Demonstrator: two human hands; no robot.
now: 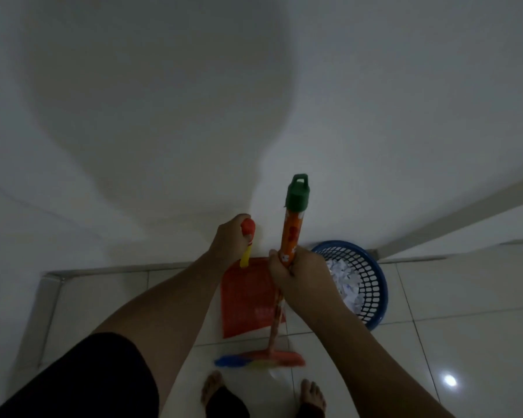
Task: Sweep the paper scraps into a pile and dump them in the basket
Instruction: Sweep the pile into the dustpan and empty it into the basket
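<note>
Gripping dustpan [245, 297] with left hand [228, 238], broom [290, 233] with right hand [298, 277]; basket [375, 297] at three o'clock, seemingly holding paper scraps [344, 285].

— Where are the white paper scraps [346, 286]?
— Heaped inside the round blue plastic lattice basket [372, 282], which stands upright on the tiles.
— And the flat red plastic dustpan [245, 300]?
— Just beside the basket, at its nine o'clock, yellow handle rising toward twelve.
— The orange-patterned broom with the green cap [290, 233]?
— Nearly upright. Its red head, with blue and yellow bristles, lies at the dustpan's six o'clock.
</note>
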